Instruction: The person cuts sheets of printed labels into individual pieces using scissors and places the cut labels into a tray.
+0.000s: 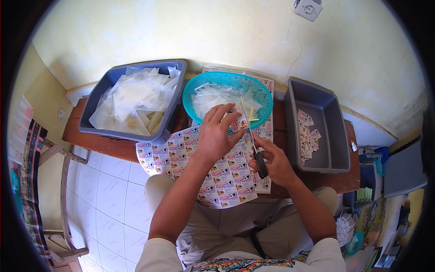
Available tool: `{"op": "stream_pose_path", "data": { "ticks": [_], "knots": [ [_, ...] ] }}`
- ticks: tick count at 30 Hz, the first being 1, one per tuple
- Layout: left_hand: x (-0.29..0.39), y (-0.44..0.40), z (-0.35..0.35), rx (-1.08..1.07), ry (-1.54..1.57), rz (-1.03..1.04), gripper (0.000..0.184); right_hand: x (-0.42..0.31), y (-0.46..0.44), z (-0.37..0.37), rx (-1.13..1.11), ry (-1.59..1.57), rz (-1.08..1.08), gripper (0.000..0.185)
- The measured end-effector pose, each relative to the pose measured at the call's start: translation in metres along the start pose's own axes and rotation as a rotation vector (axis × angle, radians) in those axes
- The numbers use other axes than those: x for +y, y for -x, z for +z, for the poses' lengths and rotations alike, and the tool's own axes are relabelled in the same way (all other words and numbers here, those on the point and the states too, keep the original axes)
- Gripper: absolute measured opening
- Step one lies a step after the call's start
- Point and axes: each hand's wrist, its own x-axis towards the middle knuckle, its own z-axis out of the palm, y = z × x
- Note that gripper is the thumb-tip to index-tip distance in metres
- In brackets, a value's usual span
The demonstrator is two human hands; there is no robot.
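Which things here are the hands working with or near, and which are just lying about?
In use or close by:
- scissors, in the right hand
- label piece, at the left hand
- label sheet
- right bin of small labels, probably
- basket, beyond the hands, perhaps

Apparently just there:
- left bin of clear plastic
- wall socket

Beyond the left hand (pixel 219 136), glossy, thin clear plastic fills a smooth plastic bin (pixel 165 128); under it lies printed paper (pixel 181 156). Right of the right hand (pixel 273 161), a tub (pixel 326 136) is smooth matt plastic.
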Motion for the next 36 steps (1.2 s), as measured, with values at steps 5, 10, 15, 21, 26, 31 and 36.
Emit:
{"op": "stream_pose_path", "data": {
  "ticks": [5, 10, 15, 21, 26, 31, 36],
  "knots": [
    [-0.0003, -0.0013, -0.0006, 0.001, 0.019, -0.008, 0.051, -0.0051, 0.0014, 0.0028, 0.005, -0.028, 0.024, 0.094],
    [0.0002, -0.0021, -0.0022, 0.005, 0.027, 0.003, 0.056, -0.0059, 0.0021, 0.0026, -0.006, -0.024, 0.028, 0.094],
    [-0.0005, -0.0022, -0.0023, 0.009, 0.037, 0.003, 0.061, -0.0032, 0.0019, 0.0039, -0.005, 0.015, -0.009, 0.093],
    [-0.0016, -0.0006, -0.002, 0.008, 0.032, 0.002, 0.061, -0.0063, 0.0034, 0.006, -0.007, -0.036, 0.018, 0.092],
    [-0.0029, -0.0007, -0.0024, -0.004, 0.042, 0.004, 0.06, -0.0082, 0.0035, 0.0061, -0.005, 0.014, 0.034, 0.092],
    [-0.0033, -0.0005, -0.0022, -0.01, 0.048, 0.001, 0.059, -0.0075, 0.0033, 0.0059, -0.001, -0.006, 0.033, 0.091],
    [-0.0044, -0.0006, -0.001, -0.017, 0.054, 0.002, 0.059, -0.0043, 0.0022, 0.0045, 0.001, 0.0, 0.01, 0.091]
  ]
}}
